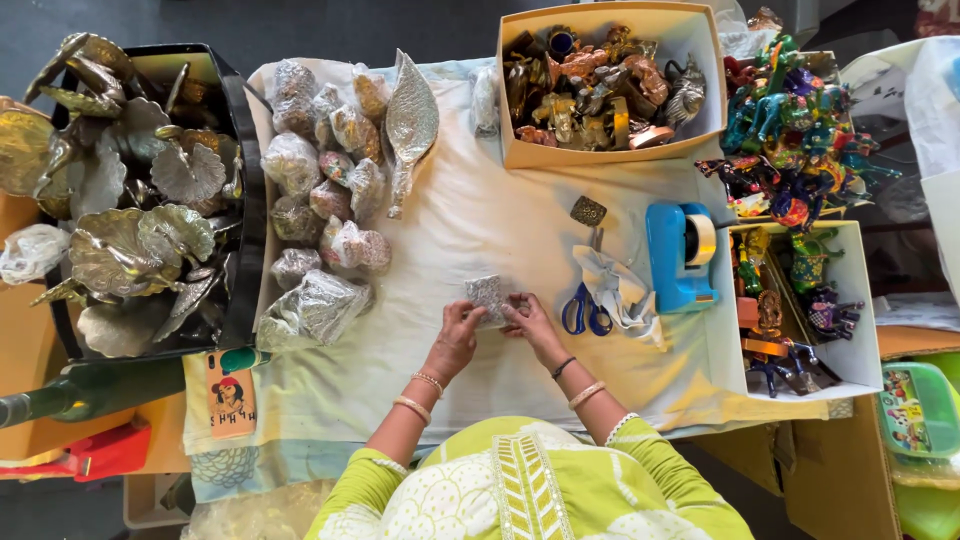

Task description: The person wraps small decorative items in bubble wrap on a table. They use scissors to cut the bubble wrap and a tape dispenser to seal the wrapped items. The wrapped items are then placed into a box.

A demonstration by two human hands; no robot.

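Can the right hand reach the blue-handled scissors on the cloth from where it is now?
Probably yes. The right hand is on the small silvery packet, and the scissors lie just beside it on the cloth with nothing between them. It would have to let go of the packet first.

Small wrapped bundle (489, 297), roughly squarish, done up in clear crinkly film with a silvery-grey speckled look showing through. Can't really tell what's inside, too small and shiny. Sits low on the pale cloth over the desk (470, 215), near the front middle. Pinched from both sides: left hand (457, 337) on its lower left edge, right hand (532, 325) on its lower right, fingertips touching the wrap. Lying pretty much flat, maybe tipped up a bit at the near edge. Top half in plain view, bottom corners hidden under fingers.
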